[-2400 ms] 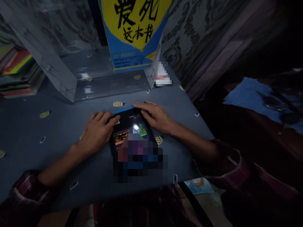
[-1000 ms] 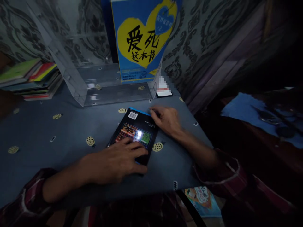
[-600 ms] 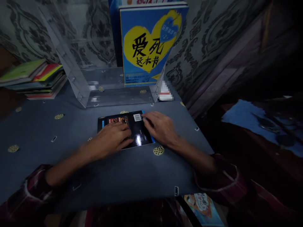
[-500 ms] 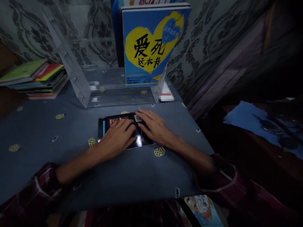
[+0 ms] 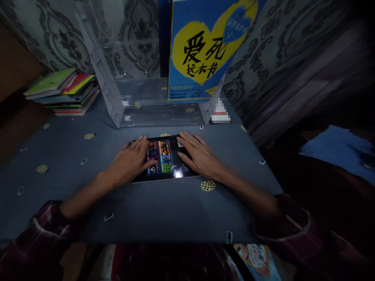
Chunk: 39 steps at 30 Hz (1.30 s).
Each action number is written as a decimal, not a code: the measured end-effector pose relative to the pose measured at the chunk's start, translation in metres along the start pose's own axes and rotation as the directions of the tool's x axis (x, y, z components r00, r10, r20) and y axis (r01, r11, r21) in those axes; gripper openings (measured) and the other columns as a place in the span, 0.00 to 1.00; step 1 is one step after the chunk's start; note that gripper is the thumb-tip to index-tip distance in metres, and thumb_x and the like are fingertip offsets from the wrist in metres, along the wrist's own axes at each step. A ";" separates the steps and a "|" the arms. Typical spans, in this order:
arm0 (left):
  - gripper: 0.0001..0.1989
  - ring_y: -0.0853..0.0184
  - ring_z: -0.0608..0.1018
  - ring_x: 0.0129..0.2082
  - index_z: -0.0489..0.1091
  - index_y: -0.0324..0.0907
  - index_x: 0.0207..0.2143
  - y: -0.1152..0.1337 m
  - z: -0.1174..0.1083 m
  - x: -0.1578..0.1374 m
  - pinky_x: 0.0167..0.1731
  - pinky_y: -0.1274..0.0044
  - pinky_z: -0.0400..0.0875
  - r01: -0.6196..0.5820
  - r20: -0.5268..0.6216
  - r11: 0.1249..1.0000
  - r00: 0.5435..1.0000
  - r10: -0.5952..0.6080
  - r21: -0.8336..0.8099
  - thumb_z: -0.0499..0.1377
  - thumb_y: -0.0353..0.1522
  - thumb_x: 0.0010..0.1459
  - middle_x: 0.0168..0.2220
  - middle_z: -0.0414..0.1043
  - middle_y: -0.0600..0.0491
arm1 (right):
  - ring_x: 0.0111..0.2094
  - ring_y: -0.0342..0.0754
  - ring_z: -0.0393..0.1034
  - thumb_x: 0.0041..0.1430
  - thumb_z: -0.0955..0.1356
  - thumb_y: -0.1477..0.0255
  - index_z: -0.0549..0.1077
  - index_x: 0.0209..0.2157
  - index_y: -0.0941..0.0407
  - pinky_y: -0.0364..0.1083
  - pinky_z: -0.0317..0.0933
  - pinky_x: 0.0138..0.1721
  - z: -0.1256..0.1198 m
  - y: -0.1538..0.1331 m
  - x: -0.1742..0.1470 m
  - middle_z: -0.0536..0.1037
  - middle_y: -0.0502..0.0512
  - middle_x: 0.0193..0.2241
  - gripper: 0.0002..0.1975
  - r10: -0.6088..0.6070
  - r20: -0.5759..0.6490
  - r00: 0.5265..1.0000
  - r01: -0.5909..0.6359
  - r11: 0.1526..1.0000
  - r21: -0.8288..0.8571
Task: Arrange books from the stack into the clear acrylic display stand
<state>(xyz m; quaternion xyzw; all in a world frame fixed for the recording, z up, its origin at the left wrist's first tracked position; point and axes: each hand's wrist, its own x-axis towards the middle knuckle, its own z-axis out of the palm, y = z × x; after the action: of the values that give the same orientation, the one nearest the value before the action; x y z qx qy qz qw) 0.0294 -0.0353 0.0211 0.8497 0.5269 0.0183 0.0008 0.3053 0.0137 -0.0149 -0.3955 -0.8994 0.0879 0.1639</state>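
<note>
The black book lies flat on the grey-blue table, the left hand resting on its left end and the right hand on its right end, both with fingers stretched out, while behind it stands a clear rack bearing a blue-and-yellow book.

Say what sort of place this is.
Likely a reading or study corner, perhaps at home: a pineapple-print table with a dark book lying flat, a pile of books, and a clear stand holding an upright blue-and-yellow book.
</note>
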 end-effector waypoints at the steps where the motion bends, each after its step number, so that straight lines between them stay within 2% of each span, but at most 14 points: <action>1: 0.30 0.49 0.66 0.70 0.57 0.33 0.67 -0.005 -0.001 -0.003 0.64 0.55 0.65 0.018 0.005 1.000 1.000 -0.018 -0.019 0.49 0.46 0.73 0.69 0.61 0.30 | 0.73 0.57 0.53 0.75 0.59 0.61 0.61 0.69 0.57 0.63 0.51 0.72 0.000 0.000 0.000 0.61 0.63 0.72 0.27 0.001 0.003 1.000 -0.001 1.000 -0.005; 6: 0.24 0.54 0.67 0.69 0.58 0.37 0.67 -0.018 -0.004 -0.010 0.65 0.57 0.65 0.058 0.002 0.989 0.998 -0.058 -0.135 0.48 0.36 0.74 0.70 0.62 0.36 | 0.72 0.60 0.55 0.75 0.58 0.62 0.64 0.68 0.59 0.65 0.53 0.70 0.000 -0.003 -0.004 0.63 0.66 0.70 0.27 0.005 0.004 1.000 -0.005 0.999 -0.047; 10: 0.21 0.56 0.69 0.68 0.62 0.41 0.64 -0.022 -0.005 -0.007 0.65 0.57 0.64 0.052 -0.010 0.978 0.998 -0.055 -0.204 0.51 0.36 0.72 0.69 0.65 0.41 | 0.71 0.62 0.57 0.76 0.57 0.60 0.65 0.68 0.58 0.70 0.53 0.69 0.002 -0.014 -0.014 0.66 0.66 0.69 0.27 -0.081 -0.012 0.997 0.080 0.995 -0.061; 13: 0.20 0.57 0.69 0.68 0.64 0.39 0.62 -0.024 -0.005 -0.007 0.66 0.58 0.64 0.044 -0.013 0.979 0.999 -0.047 -0.200 0.51 0.37 0.72 0.68 0.65 0.40 | 0.71 0.63 0.57 0.74 0.60 0.56 0.65 0.68 0.56 0.71 0.52 0.69 0.001 -0.016 -0.018 0.65 0.66 0.69 0.29 -0.160 0.006 0.987 0.161 0.986 -0.043; 16: 0.20 0.55 0.69 0.68 0.64 0.38 0.62 -0.021 -0.004 -0.008 0.66 0.56 0.63 0.057 -0.015 0.990 0.998 -0.059 -0.127 0.51 0.35 0.72 0.68 0.65 0.39 | 0.71 0.61 0.59 0.75 0.60 0.57 0.68 0.66 0.54 0.70 0.52 0.69 -0.005 -0.008 -0.013 0.66 0.63 0.69 0.26 -0.170 0.040 0.985 0.170 0.985 0.019; 19: 0.18 0.50 0.70 0.67 0.68 0.36 0.59 -0.006 -0.005 -0.006 0.65 0.51 0.62 0.056 -0.041 0.998 0.998 -0.056 -0.016 0.49 0.32 0.72 0.67 0.66 0.36 | 0.71 0.58 0.58 0.75 0.59 0.62 0.70 0.65 0.54 0.68 0.53 0.69 -0.013 0.007 -0.002 0.66 0.62 0.69 0.23 -0.130 0.056 0.990 0.122 0.986 0.117; 22: 0.17 0.51 0.71 0.66 0.70 0.36 0.57 0.025 -0.008 -0.001 0.65 0.54 0.63 -0.069 -0.075 0.997 0.995 0.072 0.034 0.50 0.32 0.72 0.65 0.69 0.37 | 0.69 0.56 0.62 0.75 0.59 0.63 0.72 0.62 0.53 0.64 0.55 0.69 -0.017 0.020 0.008 0.71 0.61 0.66 0.22 -0.116 0.039 0.992 0.101 0.956 0.275; 26: 0.24 0.50 0.73 0.64 0.70 0.34 0.58 0.076 -0.010 0.008 0.61 0.59 0.69 -0.273 -0.055 0.959 0.959 0.277 0.076 0.55 0.43 0.71 0.64 0.71 0.38 | 0.66 0.53 0.67 0.74 0.60 0.60 0.78 0.56 0.51 0.59 0.59 0.67 -0.017 0.028 0.010 0.78 0.57 0.60 0.20 -0.058 -0.028 0.998 0.063 0.837 0.543; 28: 0.24 0.48 0.74 0.63 0.70 0.33 0.58 0.093 -0.008 0.013 0.58 0.58 0.72 -0.296 -0.052 0.947 0.951 0.304 0.129 0.57 0.43 0.70 0.62 0.73 0.38 | 0.63 0.54 0.71 0.73 0.62 0.59 0.81 0.52 0.53 0.58 0.61 0.66 -0.015 0.029 0.006 0.82 0.58 0.55 0.20 -0.005 -0.074 0.997 0.052 0.758 0.650; 32: 0.19 0.48 0.77 0.59 0.73 0.32 0.55 0.101 -0.002 0.019 0.54 0.59 0.76 -0.291 -0.084 0.934 0.946 0.314 0.209 0.56 0.37 0.72 0.58 0.76 0.36 | 0.52 0.52 0.78 0.71 0.64 0.61 0.83 0.45 0.55 0.54 0.66 0.60 -0.015 0.028 -0.002 0.86 0.55 0.45 0.18 0.069 -0.083 0.994 0.020 0.639 0.769; 39: 0.17 0.45 0.80 0.56 0.76 0.32 0.54 0.094 0.006 0.014 0.48 0.59 0.81 -0.359 -0.148 0.906 0.906 0.396 0.226 0.51 0.30 0.73 0.56 0.77 0.33 | 0.43 0.47 0.79 0.69 0.67 0.67 0.83 0.39 0.56 0.48 0.70 0.52 -0.018 0.023 -0.001 0.86 0.52 0.36 0.12 0.122 -0.079 0.989 -0.011 0.603 0.797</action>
<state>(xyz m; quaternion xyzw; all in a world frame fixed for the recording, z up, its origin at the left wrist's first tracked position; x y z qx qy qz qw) 0.1198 -0.0642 0.0175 0.9261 0.3488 0.0478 -0.1355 0.3283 0.0283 -0.0049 -0.3197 -0.7393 0.4590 0.3749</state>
